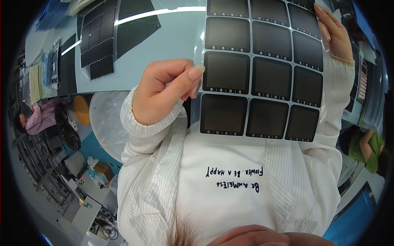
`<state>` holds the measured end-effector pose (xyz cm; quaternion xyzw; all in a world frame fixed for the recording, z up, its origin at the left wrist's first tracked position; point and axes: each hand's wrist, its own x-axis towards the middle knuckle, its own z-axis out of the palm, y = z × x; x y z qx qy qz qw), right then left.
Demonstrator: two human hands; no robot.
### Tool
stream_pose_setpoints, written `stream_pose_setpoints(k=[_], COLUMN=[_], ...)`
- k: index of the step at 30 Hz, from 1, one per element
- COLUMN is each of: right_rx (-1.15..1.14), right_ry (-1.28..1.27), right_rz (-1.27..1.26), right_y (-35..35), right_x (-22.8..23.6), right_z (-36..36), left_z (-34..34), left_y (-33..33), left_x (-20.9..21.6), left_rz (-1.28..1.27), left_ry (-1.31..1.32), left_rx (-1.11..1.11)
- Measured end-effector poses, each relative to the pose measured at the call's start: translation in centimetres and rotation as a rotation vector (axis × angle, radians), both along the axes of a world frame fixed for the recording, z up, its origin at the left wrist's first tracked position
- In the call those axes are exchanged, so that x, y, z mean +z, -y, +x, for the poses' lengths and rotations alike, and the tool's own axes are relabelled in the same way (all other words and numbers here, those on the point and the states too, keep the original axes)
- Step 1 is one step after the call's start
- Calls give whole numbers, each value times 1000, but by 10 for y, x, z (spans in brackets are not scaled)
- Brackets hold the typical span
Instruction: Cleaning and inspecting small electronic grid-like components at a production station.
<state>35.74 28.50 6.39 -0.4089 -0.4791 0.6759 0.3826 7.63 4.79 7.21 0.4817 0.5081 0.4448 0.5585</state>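
Observation:
A large transparent sheet (271,76) carries rows of dark, glossy, round-cornered panels with small pale marks along their lower edges. It is lifted in front of my chest, and its far end runs out of the picture. My left hand (164,90) is closed in a pinch on the sheet's left edge, thumb on top. On the far right edge, my right hand (337,35) grips the same sheet; its fingers show at the border and part of them is hidden behind it.
The pale table (135,57) lies beyond my left hand. Similar dark-panelled sheets (98,39) rest there, beside stacked papers (39,80) at the far left. A round white bin with a plastic liner (108,119) stands below the table edge. Other people (43,117) sit at both sides.

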Motion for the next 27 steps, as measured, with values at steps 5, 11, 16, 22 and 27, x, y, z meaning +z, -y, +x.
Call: stream_pose_setpoints(k=[5, 11, 16, 22, 27], right_rx=[19, 4, 89, 80, 65], right_ry=[-39, 0, 28, 94, 56], right_rz=[23, -10, -112, -95, -25], right_y=[2, 6, -2, -1, 2], right_x=[3, 5, -15, -14, -15], right_z=[3, -4, 0, 3, 3], left_z=[0, -3, 0, 3, 0], left_y=[1, 0, 1, 1, 0], left_x=[2, 1, 0, 2, -1], left_rz=[-9, -36, -71, -102, -57], left_ry=[-26, -13, 40, 27, 45], left_rx=[-2, 24, 61, 54, 22])
